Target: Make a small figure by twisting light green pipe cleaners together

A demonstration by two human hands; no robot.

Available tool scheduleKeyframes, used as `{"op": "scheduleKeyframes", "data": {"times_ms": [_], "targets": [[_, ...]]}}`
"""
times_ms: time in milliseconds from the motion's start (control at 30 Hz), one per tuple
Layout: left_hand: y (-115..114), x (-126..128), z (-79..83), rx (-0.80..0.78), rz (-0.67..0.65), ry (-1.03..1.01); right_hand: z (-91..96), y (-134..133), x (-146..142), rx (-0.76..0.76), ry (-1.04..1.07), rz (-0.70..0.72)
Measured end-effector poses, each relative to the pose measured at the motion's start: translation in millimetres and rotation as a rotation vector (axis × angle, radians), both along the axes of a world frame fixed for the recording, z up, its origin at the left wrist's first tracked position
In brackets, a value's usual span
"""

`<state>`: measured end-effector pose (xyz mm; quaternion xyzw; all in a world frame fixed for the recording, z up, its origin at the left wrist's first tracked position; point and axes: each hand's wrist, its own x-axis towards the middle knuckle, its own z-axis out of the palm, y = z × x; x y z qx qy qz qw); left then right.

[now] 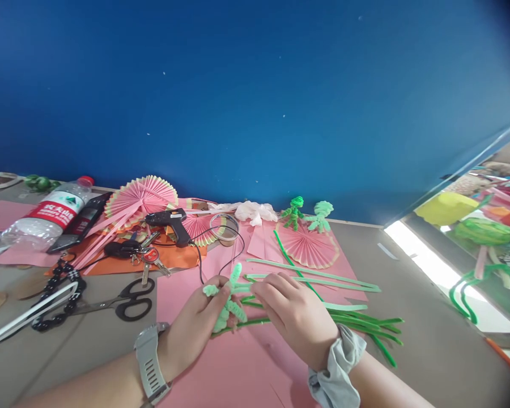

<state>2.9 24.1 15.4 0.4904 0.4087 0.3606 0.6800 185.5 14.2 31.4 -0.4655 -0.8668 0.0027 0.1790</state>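
My left hand (206,311) is closed around a pale green pipe cleaner figure (234,310) with coiled, stubby limbs. From the figure a straight pale green pipe cleaner (241,287) runs to the bent fingers of my right hand (295,311), which pinch it; the fingertips are partly hidden. Beneath and beyond my right hand lie loose darker green pipe cleaners (365,322) and several pale ones (323,279). Two finished-looking figures, one bright green (295,212) and one pale green (322,215), stand at the back against the blue panel.
Pink paper (238,371) covers the tabletop under my hands. To the left are black scissors (131,300), keys (151,258), a glue gun (170,221) with its cord, a beaded loop (53,289) and a plastic bottle (53,212). Pleated pink paper fans (310,243) lie behind.
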Motion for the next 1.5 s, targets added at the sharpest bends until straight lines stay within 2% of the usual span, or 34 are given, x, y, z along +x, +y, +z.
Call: {"op": "scheduleKeyframes", "data": {"times_ms": [133, 333, 467, 600, 767, 900, 1067, 1167, 1233, 1300, 1400, 1500], "targets": [[-0.9, -0.8, -3.3, -0.076, -0.080, -0.024, 9.4, 5.0, 2.4, -0.051, 0.093, 0.014], [-4.2, -3.5, -3.3, -0.123, -0.239, -0.033, 6.6, 16.0, 11.1, -0.314, 0.419, 0.115], [-1.9, -5.3, -0.8, -0.091, -0.303, -0.056, 2.3, 17.7, 12.1, -0.327, 0.456, 0.120], [1.1, -5.8, 0.9, -0.086, -0.317, -0.063, 0.1, 17.2, 11.4, -0.318, 0.453, 0.088], [1.1, -5.4, 1.8, -0.083, -0.288, 0.044, -2.4, 16.1, 9.3, -0.348, 0.441, 0.016], [-0.3, -6.9, 5.8, -0.052, -0.259, 0.099, -4.7, 16.7, 8.8, -0.339, 0.460, 0.028], [0.1, -6.1, 6.9, -0.095, -0.275, 0.020, -14.9, 14.3, 4.2, -0.429, 0.540, -0.028], [1.9, -4.3, 3.0, -0.094, -0.196, -0.030, -20.8, 7.7, -4.7, -0.432, 0.492, -0.059], [3.3, -3.9, 1.3, -0.065, -0.137, 0.011, -22.3, 1.7, -11.7, -0.434, 0.463, -0.035], [4.5, -4.2, 1.3, 0.038, -0.087, 0.141, -22.0, -4.2, -17.8, -0.406, 0.394, -0.014], [5.8, -4.7, 2.5, 0.252, -0.022, 0.342, -19.5, -11.5, -23.9, -0.288, 0.129, -0.023], [5.0, -4.0, 0.3, 0.402, -0.042, 0.479, -14.6, -16.4, -27.3, -0.205, -0.100, -0.036]]}}
